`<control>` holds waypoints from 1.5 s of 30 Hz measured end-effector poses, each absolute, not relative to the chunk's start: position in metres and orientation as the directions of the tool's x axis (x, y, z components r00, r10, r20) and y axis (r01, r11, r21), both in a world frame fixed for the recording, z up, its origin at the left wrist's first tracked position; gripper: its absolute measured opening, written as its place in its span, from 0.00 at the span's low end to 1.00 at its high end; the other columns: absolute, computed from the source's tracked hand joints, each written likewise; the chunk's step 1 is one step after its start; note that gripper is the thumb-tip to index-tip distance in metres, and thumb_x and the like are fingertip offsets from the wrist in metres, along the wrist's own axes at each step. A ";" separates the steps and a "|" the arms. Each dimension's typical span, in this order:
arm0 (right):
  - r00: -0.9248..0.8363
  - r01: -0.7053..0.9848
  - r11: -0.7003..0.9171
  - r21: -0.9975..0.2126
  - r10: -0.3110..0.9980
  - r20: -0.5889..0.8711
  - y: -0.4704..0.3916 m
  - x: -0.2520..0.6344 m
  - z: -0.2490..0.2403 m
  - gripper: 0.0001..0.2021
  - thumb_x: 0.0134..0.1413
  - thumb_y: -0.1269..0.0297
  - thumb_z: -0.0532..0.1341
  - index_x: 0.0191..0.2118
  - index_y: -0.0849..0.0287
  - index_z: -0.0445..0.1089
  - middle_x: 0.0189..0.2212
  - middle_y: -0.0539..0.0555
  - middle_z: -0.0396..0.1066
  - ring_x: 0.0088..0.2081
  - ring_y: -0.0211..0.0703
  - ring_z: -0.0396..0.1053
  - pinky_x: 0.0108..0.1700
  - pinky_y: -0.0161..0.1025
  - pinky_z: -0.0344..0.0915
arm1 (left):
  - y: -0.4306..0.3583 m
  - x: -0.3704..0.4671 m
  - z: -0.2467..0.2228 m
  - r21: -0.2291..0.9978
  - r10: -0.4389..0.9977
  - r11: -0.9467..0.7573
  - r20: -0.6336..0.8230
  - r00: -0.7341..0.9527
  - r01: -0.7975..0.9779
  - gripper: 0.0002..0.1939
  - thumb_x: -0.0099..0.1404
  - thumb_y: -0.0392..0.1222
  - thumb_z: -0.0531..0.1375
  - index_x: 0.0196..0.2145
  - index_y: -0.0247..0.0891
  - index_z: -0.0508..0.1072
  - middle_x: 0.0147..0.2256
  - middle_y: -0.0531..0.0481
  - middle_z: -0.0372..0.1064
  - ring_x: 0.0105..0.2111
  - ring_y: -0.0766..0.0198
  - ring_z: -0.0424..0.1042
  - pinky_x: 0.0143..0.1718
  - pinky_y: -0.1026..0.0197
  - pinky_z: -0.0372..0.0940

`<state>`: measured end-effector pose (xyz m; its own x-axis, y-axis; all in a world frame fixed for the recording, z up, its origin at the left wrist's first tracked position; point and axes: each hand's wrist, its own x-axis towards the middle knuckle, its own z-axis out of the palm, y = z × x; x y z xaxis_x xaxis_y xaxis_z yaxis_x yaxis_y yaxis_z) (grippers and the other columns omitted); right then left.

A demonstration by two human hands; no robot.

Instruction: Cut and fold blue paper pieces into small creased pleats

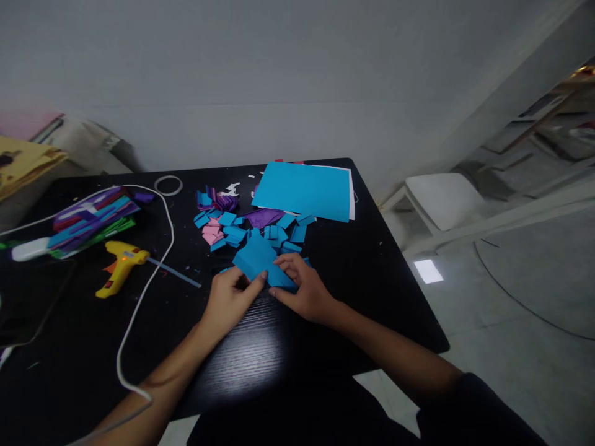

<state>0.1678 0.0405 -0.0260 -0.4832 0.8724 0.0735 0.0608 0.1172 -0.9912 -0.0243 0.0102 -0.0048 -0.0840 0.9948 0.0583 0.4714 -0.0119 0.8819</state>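
Note:
A folded piece of blue paper is held between my two hands above the front part of the black table. My left hand pinches its lower left edge, thumb on top and fingers hidden beneath. At the right side, my right hand grips the same paper with curled fingers and thumb. Just beyond it lie several small folded blue paper pieces, some pink pieces and a purple paper. Blue sheets rest on white paper behind them.
A yellow glue gun with a glue stick in it lies at the left. A white cable runs across the table and over my left forearm. Coloured strips and a tape ring sit farther back. A white chair stands right.

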 end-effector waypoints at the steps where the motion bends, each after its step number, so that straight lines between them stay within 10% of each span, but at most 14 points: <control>1: -0.481 0.072 0.131 -0.989 0.873 0.081 0.040 0.168 -0.026 0.23 0.53 0.67 0.68 0.53 0.53 0.63 0.41 0.51 0.72 0.41 0.43 0.75 0.45 0.42 0.72 | 0.010 -0.025 -0.005 0.871 0.994 -0.024 0.074 -0.083 0.491 0.16 0.63 0.50 0.63 0.25 0.36 0.74 0.22 0.51 0.73 0.22 0.63 0.69 0.26 0.62 0.62; 45: -0.389 0.192 0.258 -0.947 0.906 0.168 0.043 0.172 -0.013 0.12 0.65 0.62 0.62 0.51 0.56 0.73 0.45 0.57 0.81 0.44 0.48 0.81 0.48 0.45 0.74 | 0.020 -0.028 0.006 0.971 0.991 0.104 -0.083 -0.104 0.214 0.16 0.62 0.47 0.65 0.20 0.38 0.73 0.19 0.51 0.72 0.21 0.62 0.71 0.28 0.62 0.67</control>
<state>0.1722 0.0428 -0.0130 -0.3894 0.9056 0.1681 0.1916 0.2581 -0.9469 -0.0284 0.0195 0.0056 -0.1041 0.9911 -0.0832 0.2137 0.1040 0.9713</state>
